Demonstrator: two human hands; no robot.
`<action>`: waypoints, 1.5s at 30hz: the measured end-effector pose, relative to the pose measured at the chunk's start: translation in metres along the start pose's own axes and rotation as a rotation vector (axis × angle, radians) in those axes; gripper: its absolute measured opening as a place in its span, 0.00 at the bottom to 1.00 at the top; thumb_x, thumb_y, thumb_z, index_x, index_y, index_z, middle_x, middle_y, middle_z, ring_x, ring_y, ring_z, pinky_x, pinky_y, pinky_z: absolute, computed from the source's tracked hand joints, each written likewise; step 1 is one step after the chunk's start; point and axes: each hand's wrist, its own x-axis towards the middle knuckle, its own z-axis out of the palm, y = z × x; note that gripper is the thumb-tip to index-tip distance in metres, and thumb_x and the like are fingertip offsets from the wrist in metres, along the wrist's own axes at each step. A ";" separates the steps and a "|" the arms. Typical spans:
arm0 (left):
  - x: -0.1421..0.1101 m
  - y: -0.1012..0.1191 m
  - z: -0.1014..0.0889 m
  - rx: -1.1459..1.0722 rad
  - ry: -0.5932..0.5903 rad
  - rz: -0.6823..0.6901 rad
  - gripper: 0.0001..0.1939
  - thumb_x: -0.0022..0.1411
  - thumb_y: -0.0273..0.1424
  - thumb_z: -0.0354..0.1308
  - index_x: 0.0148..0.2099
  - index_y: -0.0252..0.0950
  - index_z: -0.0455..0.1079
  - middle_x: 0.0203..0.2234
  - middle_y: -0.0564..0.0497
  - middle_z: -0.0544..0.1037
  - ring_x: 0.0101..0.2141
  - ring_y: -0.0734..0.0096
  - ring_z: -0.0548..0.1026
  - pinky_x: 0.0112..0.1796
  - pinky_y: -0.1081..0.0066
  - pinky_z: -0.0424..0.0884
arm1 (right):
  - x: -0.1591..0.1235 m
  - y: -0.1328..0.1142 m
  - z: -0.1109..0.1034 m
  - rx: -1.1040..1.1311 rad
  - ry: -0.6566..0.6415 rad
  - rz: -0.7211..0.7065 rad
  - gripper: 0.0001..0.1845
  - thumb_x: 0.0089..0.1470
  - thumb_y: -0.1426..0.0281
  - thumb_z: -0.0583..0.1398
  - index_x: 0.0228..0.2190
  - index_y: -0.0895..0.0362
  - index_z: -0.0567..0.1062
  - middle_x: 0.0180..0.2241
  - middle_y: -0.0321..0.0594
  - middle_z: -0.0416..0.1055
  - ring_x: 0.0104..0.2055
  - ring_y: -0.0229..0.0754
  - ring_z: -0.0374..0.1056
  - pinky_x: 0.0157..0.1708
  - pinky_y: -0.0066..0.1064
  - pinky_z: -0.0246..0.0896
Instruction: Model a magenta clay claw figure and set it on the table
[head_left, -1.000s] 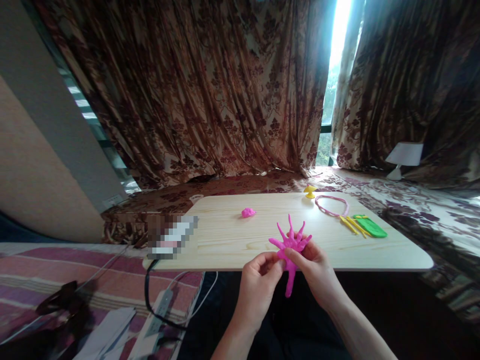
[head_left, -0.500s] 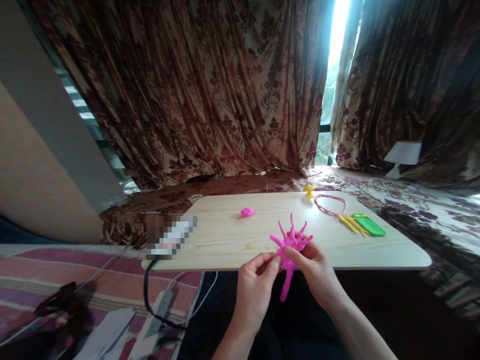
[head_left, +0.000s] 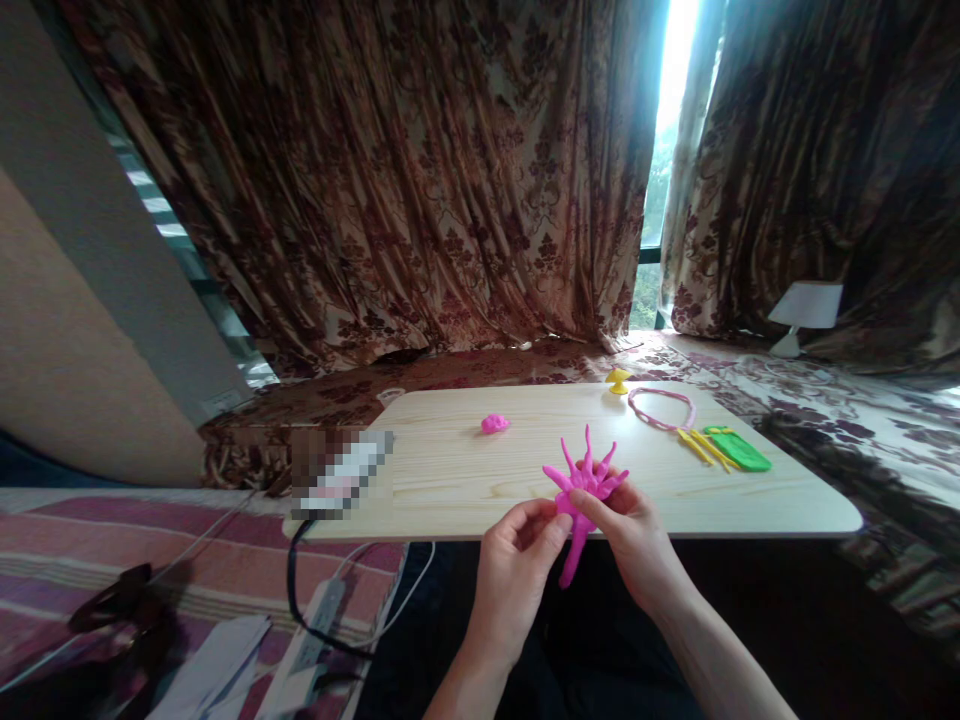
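Note:
A pink modelling clay figure (head_left: pixel 577 540) with several thin spikes fanning out at the top and a thicker stem below is held over the table's front edge. My left hand (head_left: pixel 521 550) pinches its left side between thumb and fingers. On the other side, my right hand (head_left: pixel 634 525) grips the figure's middle, its thumb pressed on the front and its fingers behind. Farther back on the table lies a small pink clay lump (head_left: pixel 495 424), apart from both hands.
The pale wooden table (head_left: pixel 435 470) carries a yellow mushroom-shaped piece (head_left: pixel 618 381), a pink ring (head_left: pixel 694 412), yellow strips (head_left: pixel 705 450) and a green slab (head_left: pixel 742 450) at the right. A blurred-out item (head_left: pixel 345 475) sits at the left edge. A power strip (head_left: pixel 311 630) lies lower left.
The pink clay figure has tilted slightly, its stem end rising a little. My left thumb has shifted slightly to the right along it. Things on the table have stayed put.

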 end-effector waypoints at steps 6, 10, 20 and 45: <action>0.002 -0.001 0.000 -0.047 -0.011 -0.032 0.12 0.52 0.33 0.61 0.39 0.33 0.74 0.32 0.48 0.79 0.37 0.68 0.74 0.40 0.73 0.67 | 0.000 -0.010 -0.006 -0.118 -0.119 0.006 0.13 0.54 0.64 0.58 0.41 0.56 0.73 0.36 0.38 0.72 0.40 0.41 0.65 0.42 0.32 0.59; 0.003 -0.001 -0.002 -0.032 0.057 -0.030 0.12 0.52 0.33 0.61 0.39 0.33 0.74 0.31 0.49 0.79 0.36 0.70 0.74 0.39 0.76 0.66 | 0.001 -0.015 -0.015 -0.254 -0.136 0.001 0.12 0.55 0.63 0.57 0.35 0.57 0.75 0.32 0.37 0.72 0.37 0.40 0.64 0.40 0.30 0.58; 0.001 -0.002 -0.003 -0.010 0.016 -0.005 0.15 0.55 0.34 0.59 0.44 0.33 0.74 0.31 0.49 0.79 0.35 0.70 0.72 0.39 0.74 0.66 | 0.001 0.000 -0.015 -0.197 -0.141 -0.034 0.08 0.50 0.67 0.62 0.30 0.59 0.75 0.27 0.35 0.70 0.32 0.38 0.63 0.35 0.28 0.58; 0.003 -0.007 -0.006 0.055 0.007 0.035 0.16 0.56 0.36 0.57 0.45 0.35 0.74 0.32 0.50 0.79 0.37 0.67 0.71 0.40 0.72 0.65 | 0.002 -0.009 -0.015 -0.388 -0.156 -0.152 0.11 0.54 0.65 0.58 0.29 0.58 0.76 0.29 0.37 0.68 0.35 0.40 0.63 0.36 0.29 0.57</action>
